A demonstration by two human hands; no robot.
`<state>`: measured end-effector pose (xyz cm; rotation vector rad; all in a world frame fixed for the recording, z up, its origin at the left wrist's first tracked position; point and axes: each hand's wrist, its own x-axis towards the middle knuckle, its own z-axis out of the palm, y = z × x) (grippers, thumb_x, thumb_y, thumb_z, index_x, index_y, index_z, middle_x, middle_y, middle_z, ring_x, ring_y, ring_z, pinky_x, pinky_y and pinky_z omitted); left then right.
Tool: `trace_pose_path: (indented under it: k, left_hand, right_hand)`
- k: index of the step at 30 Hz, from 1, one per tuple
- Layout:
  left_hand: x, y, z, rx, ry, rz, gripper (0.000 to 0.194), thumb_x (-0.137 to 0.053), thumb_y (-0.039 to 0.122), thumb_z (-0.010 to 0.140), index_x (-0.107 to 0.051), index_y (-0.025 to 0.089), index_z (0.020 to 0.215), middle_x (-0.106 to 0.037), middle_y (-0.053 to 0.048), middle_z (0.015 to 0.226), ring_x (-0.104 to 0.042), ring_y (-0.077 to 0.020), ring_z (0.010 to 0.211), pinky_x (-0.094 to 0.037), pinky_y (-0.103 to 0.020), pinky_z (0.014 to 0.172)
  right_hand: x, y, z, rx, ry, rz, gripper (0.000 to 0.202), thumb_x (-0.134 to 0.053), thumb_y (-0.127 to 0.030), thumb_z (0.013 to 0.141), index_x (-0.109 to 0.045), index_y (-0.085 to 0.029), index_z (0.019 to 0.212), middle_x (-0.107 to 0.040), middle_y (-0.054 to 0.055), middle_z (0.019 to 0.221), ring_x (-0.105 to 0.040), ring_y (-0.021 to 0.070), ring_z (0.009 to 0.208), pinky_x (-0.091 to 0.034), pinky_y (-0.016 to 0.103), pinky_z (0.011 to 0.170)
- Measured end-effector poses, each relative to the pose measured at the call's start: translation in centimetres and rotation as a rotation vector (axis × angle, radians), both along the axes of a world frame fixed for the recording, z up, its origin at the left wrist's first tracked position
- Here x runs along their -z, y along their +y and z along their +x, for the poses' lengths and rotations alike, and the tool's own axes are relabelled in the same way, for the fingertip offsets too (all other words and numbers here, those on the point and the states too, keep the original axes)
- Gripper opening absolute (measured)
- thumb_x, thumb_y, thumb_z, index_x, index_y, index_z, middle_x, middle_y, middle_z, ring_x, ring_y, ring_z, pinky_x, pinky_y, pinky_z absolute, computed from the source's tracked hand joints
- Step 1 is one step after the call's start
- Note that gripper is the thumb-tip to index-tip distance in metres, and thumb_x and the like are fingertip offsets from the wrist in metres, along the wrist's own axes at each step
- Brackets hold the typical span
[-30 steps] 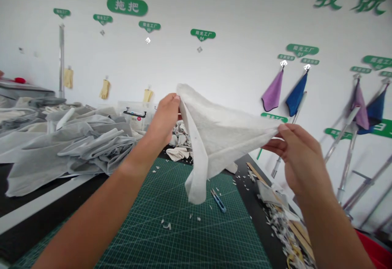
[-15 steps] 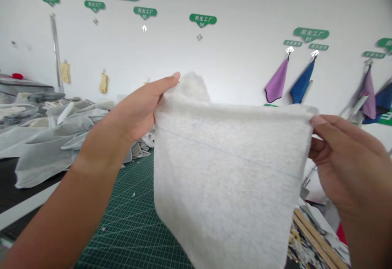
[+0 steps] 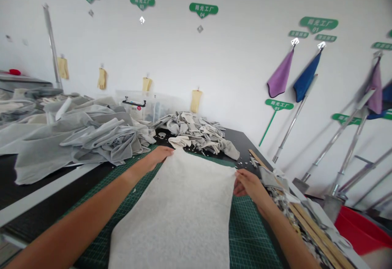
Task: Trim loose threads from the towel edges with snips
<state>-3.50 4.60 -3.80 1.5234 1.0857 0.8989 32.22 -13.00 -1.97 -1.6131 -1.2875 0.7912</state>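
A large piece of off-white fabric [image 3: 183, 207] stretches between my two hands over a green cutting mat [image 3: 254, 236]. Its far left corner is pinched by my left hand [image 3: 161, 154], fingers closed. At the far right corner, my right hand [image 3: 246, 183] grips the edge between thumb and fingers. The near end of the fabric runs out of the bottom of the view. Just beyond its far edge lies a heap of grey and white cloth scraps [image 3: 196, 128].
Piled grey cloth [image 3: 92, 130] covers the table's left side, by a white strip [image 3: 52, 191] and a clear plastic box [image 3: 137, 107]. Wooden strips [image 3: 312, 228] and scraps line the right edge. A red tub [image 3: 361, 228] stands at right, below mops and hanging cloths [image 3: 281, 72].
Both hands have moved away from me and down, carrying the fabric from up close to low over the mat. The scrap heap behind it now shows.
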Motion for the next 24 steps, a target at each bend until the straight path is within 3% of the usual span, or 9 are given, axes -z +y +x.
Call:
trace_pose_path:
  k: [3, 6, 10, 13, 18, 24]
  left_hand:
    - [3.5, 2.0, 0.4, -0.089, 0.320, 0.103, 0.037, -0.067, 0.030, 0.073, -0.070, 0.011, 0.105, -0.071, -0.006, 0.077, -0.065, -0.0190, 0.072, -0.045, -0.025, 0.062]
    - [5.0, 3.3, 0.8, -0.135, 0.508, 0.184, 0.026, -0.068, 0.026, 0.071, -0.072, 0.012, 0.093, -0.071, -0.007, 0.075, -0.066, -0.0220, 0.075, -0.045, -0.027, 0.065]
    - [5.8, 4.2, 1.3, -0.116, 0.612, 0.246, 0.012, -0.069, 0.026, 0.071, -0.073, 0.016, 0.077, -0.073, -0.008, 0.081, -0.067, -0.0238, 0.082, -0.043, -0.027, 0.070]
    - [6.0, 4.3, 1.6, -0.090, 0.646, 0.312, 0.015, -0.066, 0.031, 0.076, -0.073, 0.018, 0.080, -0.074, -0.006, 0.085, -0.067, -0.0221, 0.083, -0.042, -0.026, 0.070]
    - [6.4, 3.8, 1.7, -0.088, 0.636, 0.406, 0.024, -0.054, 0.038, 0.089, -0.072, 0.021, 0.088, -0.074, -0.003, 0.092, -0.066, -0.0187, 0.085, -0.040, -0.024, 0.069]
    - [7.2, 3.6, 1.4, -0.149, 0.638, 0.521, 0.027, -0.046, 0.033, 0.094, -0.069, 0.020, 0.090, -0.073, -0.005, 0.093, -0.064, -0.0184, 0.085, -0.039, -0.024, 0.070]
  right_hand:
    - [2.9, 1.0, 1.0, 0.018, -0.135, -0.052, 0.027, -0.049, -0.047, 0.087, -0.055, -0.022, 0.095, -0.062, -0.003, 0.064, -0.056, 0.0134, 0.044, -0.040, 0.023, 0.045]
    - [4.3, 1.0, 1.9, 0.128, -0.475, -0.062, 0.019, -0.047, -0.040, 0.090, -0.057, -0.024, 0.094, -0.060, -0.003, 0.063, -0.056, 0.0132, 0.052, -0.036, 0.023, 0.051]
    - [5.1, 0.7, 2.0, 0.163, -0.722, -0.162, 0.020, -0.051, -0.042, 0.090, -0.058, -0.026, 0.098, -0.066, -0.001, 0.079, -0.062, 0.0168, 0.071, -0.035, 0.026, 0.060]
    - [5.3, 0.8, 1.5, 0.125, -0.782, -0.199, 0.023, -0.055, -0.044, 0.089, -0.059, -0.026, 0.103, -0.066, -0.001, 0.086, -0.062, 0.0176, 0.076, -0.034, 0.026, 0.060]
    - [5.4, 1.0, 0.6, 0.116, -0.837, -0.149, 0.025, -0.053, -0.043, 0.090, -0.060, -0.030, 0.110, -0.065, -0.001, 0.091, -0.062, 0.0165, 0.079, -0.032, 0.025, 0.060]
    - [5.7, 1.2, 0.4, 0.088, -0.801, -0.107, 0.022, -0.050, -0.043, 0.092, -0.064, -0.034, 0.107, -0.065, -0.004, 0.090, -0.061, 0.0148, 0.077, -0.034, 0.024, 0.061]
